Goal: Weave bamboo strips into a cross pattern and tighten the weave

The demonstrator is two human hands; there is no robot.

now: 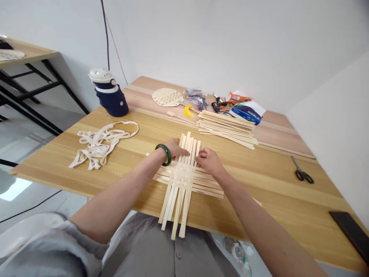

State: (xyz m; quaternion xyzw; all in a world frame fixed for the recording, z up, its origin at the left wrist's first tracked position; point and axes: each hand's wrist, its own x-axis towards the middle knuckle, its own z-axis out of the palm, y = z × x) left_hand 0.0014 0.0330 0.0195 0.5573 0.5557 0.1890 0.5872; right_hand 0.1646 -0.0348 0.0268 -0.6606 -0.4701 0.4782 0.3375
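Observation:
Pale flat strips [182,177] lie crossed and woven together at the table's front, some ends hanging past the near edge. My left hand [175,149], with a dark green bangle at its wrist, rests on the upper left of the weave, thumb stretched across the upright strips. On the other side, my right hand [206,158] has its fingers curled, thumb and fingertips close together at the rightmost upright strip. Whether a strip is between those fingertips is too small to tell.
Behind the weave lies a stack of loose strips [227,129]. White ribbon [100,144] and a blue jug [111,96] are at left. Scissors [301,171] and a black phone-like object [350,231] lie right. A woven fan [167,97], yellow tape [188,111] and packets sit at the back.

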